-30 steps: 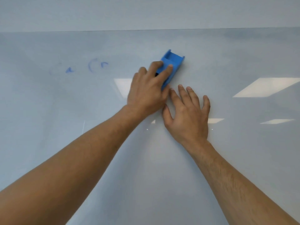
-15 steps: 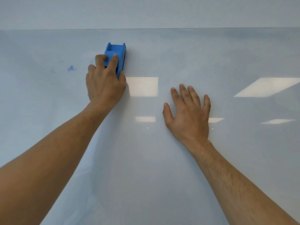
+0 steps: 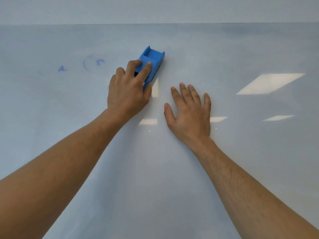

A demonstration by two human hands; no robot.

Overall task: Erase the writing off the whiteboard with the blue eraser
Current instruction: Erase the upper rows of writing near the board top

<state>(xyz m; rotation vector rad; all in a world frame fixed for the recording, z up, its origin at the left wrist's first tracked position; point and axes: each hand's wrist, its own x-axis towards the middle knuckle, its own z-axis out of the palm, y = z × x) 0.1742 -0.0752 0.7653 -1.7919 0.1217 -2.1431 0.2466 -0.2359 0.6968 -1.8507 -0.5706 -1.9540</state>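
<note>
Faint blue writing [image 3: 89, 65] remains at the whiteboard's [image 3: 241, 161] left; the left hand [image 3: 128, 91], gripping the blue eraser [image 3: 152, 62], has swung back right of it. The right hand [image 3: 189, 112] rests flat, fingers spread.

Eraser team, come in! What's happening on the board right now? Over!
Left hand grips blue eraser on whiteboard. Right hand flat, open. Blue marks remain left of eraser. Nothing blocking.
</note>
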